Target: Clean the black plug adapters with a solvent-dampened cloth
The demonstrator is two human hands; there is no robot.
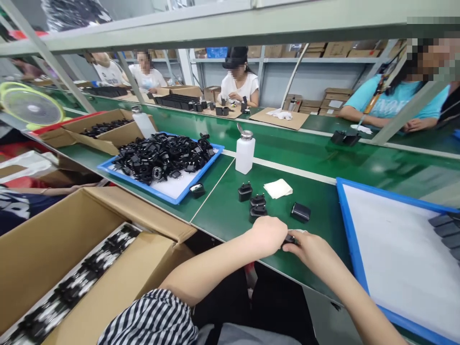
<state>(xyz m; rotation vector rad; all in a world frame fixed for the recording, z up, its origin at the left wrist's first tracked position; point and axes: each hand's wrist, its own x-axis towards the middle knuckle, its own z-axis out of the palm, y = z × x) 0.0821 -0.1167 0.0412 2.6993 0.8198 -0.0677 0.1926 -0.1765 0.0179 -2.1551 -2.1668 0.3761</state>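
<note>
My left hand [269, 234] and my right hand [312, 249] meet at the near edge of the green table [223, 211], both closed on one small black charger plug [289, 239] between them. Just beyond my hands stand three more black plugs [257, 206] and a black adapter block [301, 212]. A folded white cloth [277, 188] lies behind them.
A white pump bottle [245, 153] stands mid-table. A blue tray [161, 165] heaped with black plugs lies to the left, another blue tray [395, 239] to the right. Open cardboard boxes [89, 258] sit at my left. Other people work across the green belt.
</note>
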